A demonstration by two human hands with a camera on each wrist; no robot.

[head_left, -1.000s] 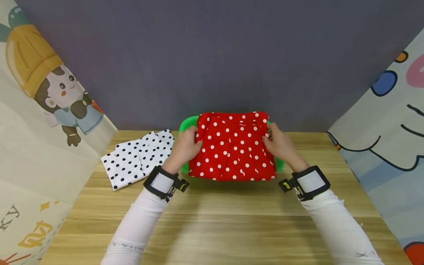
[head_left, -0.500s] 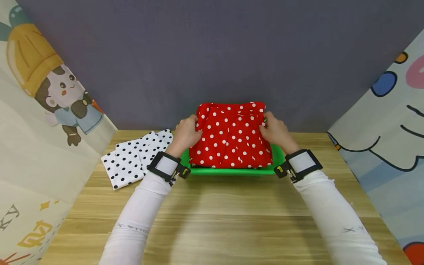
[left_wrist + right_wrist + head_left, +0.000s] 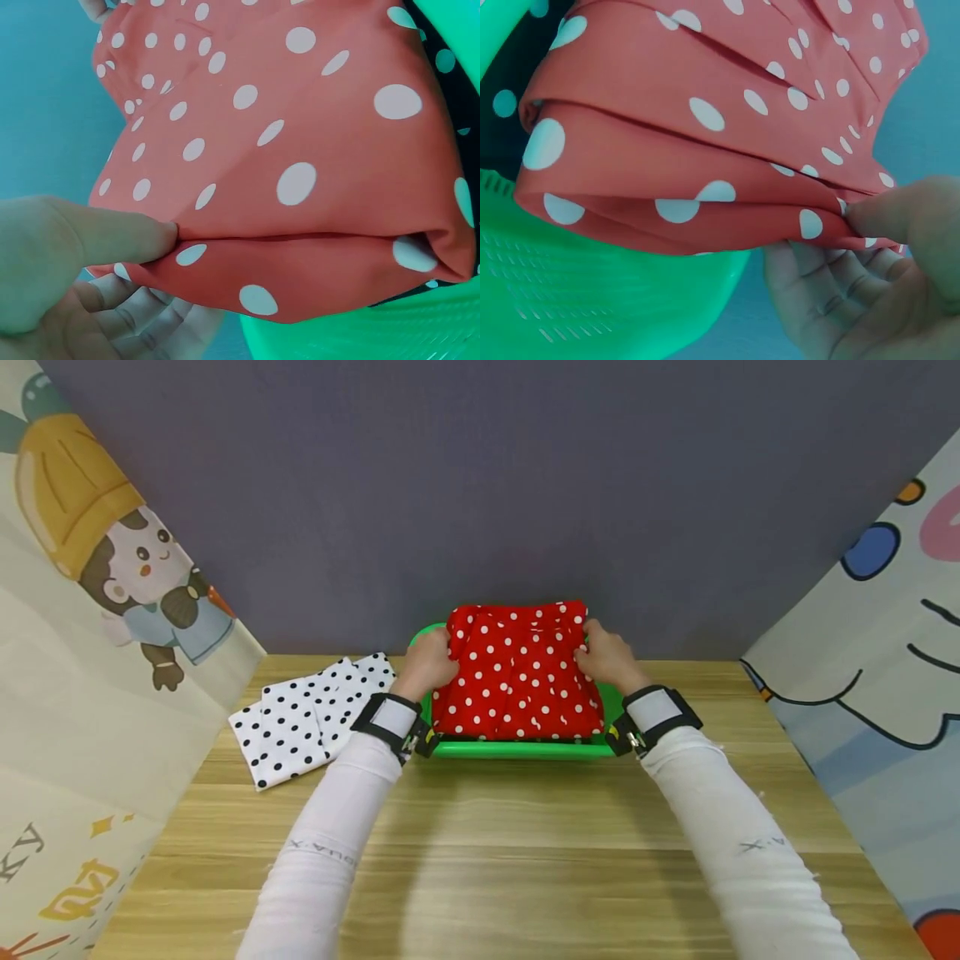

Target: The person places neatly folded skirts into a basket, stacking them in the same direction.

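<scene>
A folded red cloth with white dots (image 3: 517,681) is held up by its two sides over a green basket (image 3: 525,750). My left hand (image 3: 429,662) pinches its left edge, thumb on top and fingers beneath, as the left wrist view shows. On the opposite side my right hand (image 3: 609,656) grips the right edge the same way, seen close in the right wrist view. The cloth's near edge lies just inside the basket's front rim. Under it, a black cloth with pale dots (image 3: 502,142) shows inside the basket.
Left of the basket, a folded white cloth with black dots (image 3: 303,722) lies on the wooden table (image 3: 510,860). A dark grey wall (image 3: 480,485) stands right behind the basket. Printed panels flank the table on both sides.
Both hands have carried the red cloth away from me, so the basket's front rim now shows. The right hand has shifted left, and the cloth's far edge has dipped slightly since half a second ago.
</scene>
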